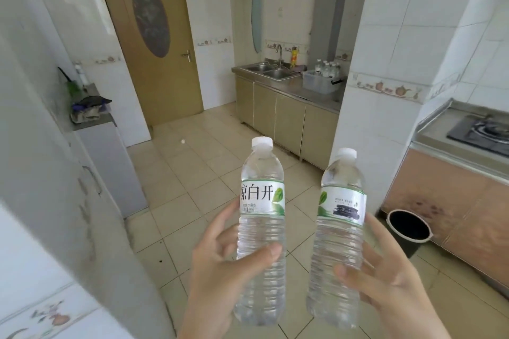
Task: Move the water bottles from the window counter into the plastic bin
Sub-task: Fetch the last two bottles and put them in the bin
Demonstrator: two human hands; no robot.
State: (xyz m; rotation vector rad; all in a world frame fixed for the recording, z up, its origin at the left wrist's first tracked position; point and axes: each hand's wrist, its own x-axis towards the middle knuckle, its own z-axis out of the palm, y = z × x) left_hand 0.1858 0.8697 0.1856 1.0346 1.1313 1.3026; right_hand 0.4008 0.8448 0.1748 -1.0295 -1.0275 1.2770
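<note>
over the tiled floor, two hands hold two water bottles: left hand [217, 264] grips left bottle [260, 231], right hand [385, 281] grips right bottle [338, 239]. both near upright, caps up. plastic bin [321, 82] on far worktop [303, 91], several bottles inside.

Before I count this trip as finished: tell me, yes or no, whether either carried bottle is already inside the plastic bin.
No: the left hand and right hand each hold a bottle, far from the plastic bin.

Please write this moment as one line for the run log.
left hand: holds left bottle | right hand: holds right bottle | plastic bin: far counter, bottles inside | phase: carrying
</note>
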